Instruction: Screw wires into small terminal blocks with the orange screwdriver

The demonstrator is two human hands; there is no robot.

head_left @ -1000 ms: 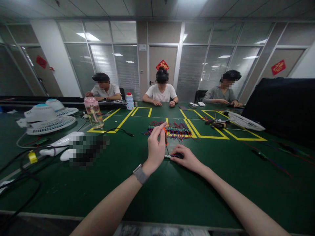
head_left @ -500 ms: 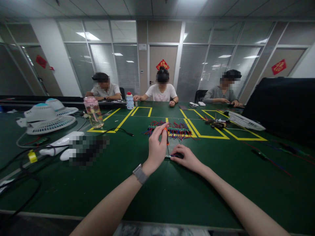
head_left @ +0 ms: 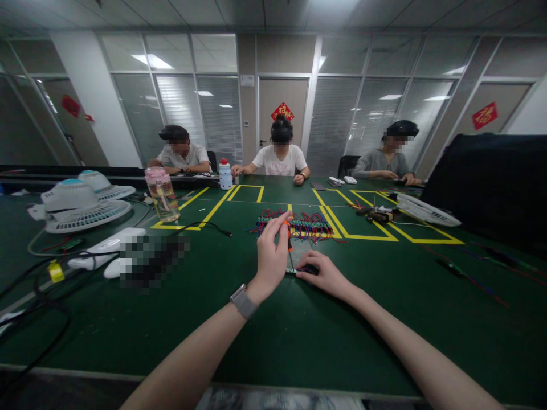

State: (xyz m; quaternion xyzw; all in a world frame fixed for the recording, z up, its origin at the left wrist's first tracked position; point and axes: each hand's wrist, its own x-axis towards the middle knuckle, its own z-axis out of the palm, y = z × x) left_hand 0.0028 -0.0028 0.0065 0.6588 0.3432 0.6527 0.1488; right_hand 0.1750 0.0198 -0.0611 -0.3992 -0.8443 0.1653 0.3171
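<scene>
An orange and black screwdriver [head_left: 289,246] stands nearly upright in my left hand [head_left: 272,250], its handle pinched by the thumb and fingers. The shaft runs down to a small circuit board [head_left: 291,271] lying on the green table. With closed fingertips, my right hand [head_left: 321,271] holds the right end of that board against the table. Dark wires at that end are partly hidden under the right hand. Just beyond both hands sits a row of small green boards [head_left: 314,226] with red and blue wires.
White fans [head_left: 85,208], a pink-lided bottle [head_left: 162,196] and a power strip [head_left: 106,247] stand on the left. Pliers-like tools [head_left: 378,215], a keyboard [head_left: 427,210] and a wired board [head_left: 450,267] lie to the right. Three people sit across the table [head_left: 256,353].
The screwdriver's handle has tilted very slightly to the left within my left hand. My right hand and the circuit board stay where they were.
</scene>
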